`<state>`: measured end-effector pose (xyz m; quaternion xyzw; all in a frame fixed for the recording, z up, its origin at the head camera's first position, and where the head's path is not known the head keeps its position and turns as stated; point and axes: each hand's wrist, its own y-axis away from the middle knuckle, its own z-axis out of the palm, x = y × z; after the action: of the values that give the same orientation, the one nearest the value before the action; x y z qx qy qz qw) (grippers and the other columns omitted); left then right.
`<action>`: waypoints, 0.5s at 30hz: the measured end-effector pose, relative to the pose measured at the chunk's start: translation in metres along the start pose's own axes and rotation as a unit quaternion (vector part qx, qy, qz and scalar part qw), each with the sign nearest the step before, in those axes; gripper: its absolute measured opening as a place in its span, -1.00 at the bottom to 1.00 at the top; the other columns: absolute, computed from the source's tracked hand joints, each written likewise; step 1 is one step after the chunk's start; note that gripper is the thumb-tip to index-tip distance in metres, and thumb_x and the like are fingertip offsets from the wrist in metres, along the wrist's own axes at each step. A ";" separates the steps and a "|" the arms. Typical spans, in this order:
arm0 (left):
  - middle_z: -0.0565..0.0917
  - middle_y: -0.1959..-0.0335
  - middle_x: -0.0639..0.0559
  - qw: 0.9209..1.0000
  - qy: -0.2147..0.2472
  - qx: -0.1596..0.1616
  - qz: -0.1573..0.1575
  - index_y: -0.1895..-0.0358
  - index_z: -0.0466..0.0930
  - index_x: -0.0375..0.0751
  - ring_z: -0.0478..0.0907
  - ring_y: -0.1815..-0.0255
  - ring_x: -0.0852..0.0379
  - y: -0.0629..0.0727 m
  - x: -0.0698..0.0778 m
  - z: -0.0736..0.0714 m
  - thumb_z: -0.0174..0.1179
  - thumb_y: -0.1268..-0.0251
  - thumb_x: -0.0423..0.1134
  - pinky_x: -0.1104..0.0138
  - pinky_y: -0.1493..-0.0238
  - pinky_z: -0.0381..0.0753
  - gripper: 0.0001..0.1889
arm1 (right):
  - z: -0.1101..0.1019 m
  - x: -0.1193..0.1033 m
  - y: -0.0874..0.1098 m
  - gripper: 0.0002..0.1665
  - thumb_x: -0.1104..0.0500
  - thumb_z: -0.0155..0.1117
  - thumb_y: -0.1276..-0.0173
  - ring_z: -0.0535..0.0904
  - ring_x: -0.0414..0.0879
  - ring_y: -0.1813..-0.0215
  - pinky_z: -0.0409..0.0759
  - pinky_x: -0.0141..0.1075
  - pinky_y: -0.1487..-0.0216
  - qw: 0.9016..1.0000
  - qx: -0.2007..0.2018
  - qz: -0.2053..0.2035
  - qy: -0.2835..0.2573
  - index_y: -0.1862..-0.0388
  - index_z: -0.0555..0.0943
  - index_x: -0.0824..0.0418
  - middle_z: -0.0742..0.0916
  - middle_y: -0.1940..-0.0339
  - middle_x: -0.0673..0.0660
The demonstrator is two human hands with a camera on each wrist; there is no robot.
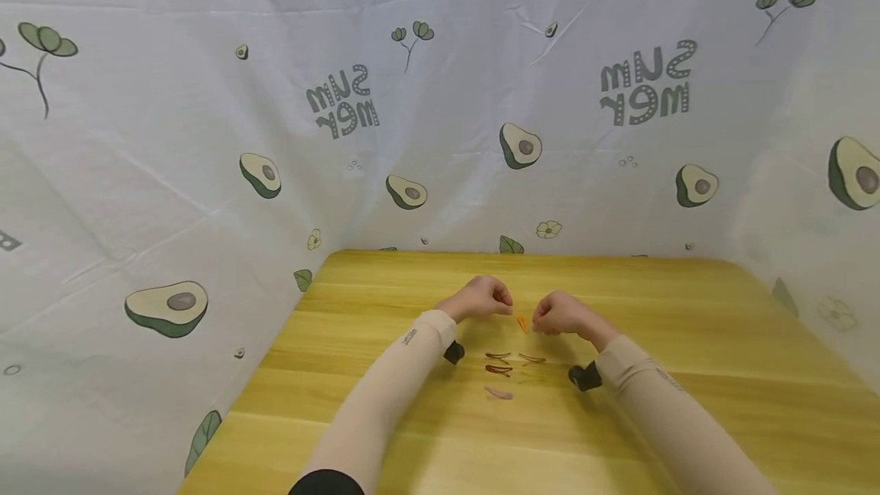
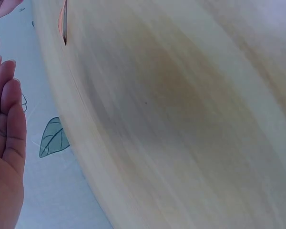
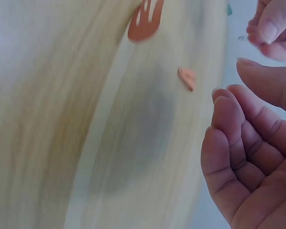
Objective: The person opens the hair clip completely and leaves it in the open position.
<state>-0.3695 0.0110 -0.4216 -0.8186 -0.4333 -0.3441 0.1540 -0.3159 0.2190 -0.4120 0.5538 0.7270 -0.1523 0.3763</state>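
Both hands are held over the table with a small orange hair clip (image 1: 522, 323) between them. My left hand (image 1: 486, 296) is left of the clip, its fingers loosely bent and free of it. On the other side, my right hand (image 1: 558, 313) has its fingertips close beside the clip. The right wrist view shows a gap between the thumb and the bent fingers (image 3: 229, 114), with nothing in it. Nearer the body lie a dark brown clip (image 1: 498, 356), a dark red clip (image 1: 499, 370), a light brown clip (image 1: 532, 359) and a pink clip (image 1: 499, 394).
The clips lie on a yellowish wood-grain table (image 1: 385, 289). A faint yellowish clip (image 1: 532, 377) blends into its surface. Behind and on the sides hangs a white cloth (image 1: 454, 113) printed with avocados. Black wrist cameras (image 1: 584, 377) hang under both forearms.
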 end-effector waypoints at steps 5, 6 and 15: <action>0.68 0.34 0.11 1.000 -0.002 -0.010 0.004 0.22 0.69 -0.12 0.56 0.31 0.24 -0.012 -0.004 -0.001 0.38 -0.28 -0.23 0.43 0.23 0.55 -0.90 | -0.006 0.004 -0.009 -0.87 0.33 0.26 -0.34 0.54 -0.12 0.39 0.61 -0.23 0.25 1.000 0.004 0.020 0.013 0.30 0.70 0.39 0.70 0.42 0.11; 0.68 0.33 0.12 1.000 -0.005 -0.012 0.009 0.21 0.69 -0.12 0.56 0.31 0.25 -0.014 -0.005 0.000 0.38 -0.28 -0.24 0.44 0.23 0.55 -0.90 | -0.007 0.006 -0.011 -0.86 0.33 0.26 -0.34 0.55 -0.12 0.39 0.61 -0.23 0.26 1.000 0.005 0.020 0.012 0.30 0.70 0.40 0.70 0.43 0.12; 0.69 0.24 0.08 0.999 -0.005 -0.041 0.015 0.08 0.71 -0.23 0.56 0.23 0.26 -0.021 -0.013 0.007 0.34 -0.31 -0.31 0.46 0.14 0.56 -0.84 | -0.001 0.011 -0.018 -0.85 0.28 0.32 -0.30 0.56 -0.13 0.38 0.61 -0.26 0.25 0.999 0.005 0.052 -0.002 0.30 0.69 0.40 0.71 0.42 0.10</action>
<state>-0.3885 0.0186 -0.4364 -0.8325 -0.4073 -0.3547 0.1235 -0.3344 0.2210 -0.4224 0.5920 0.6960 -0.1372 0.3824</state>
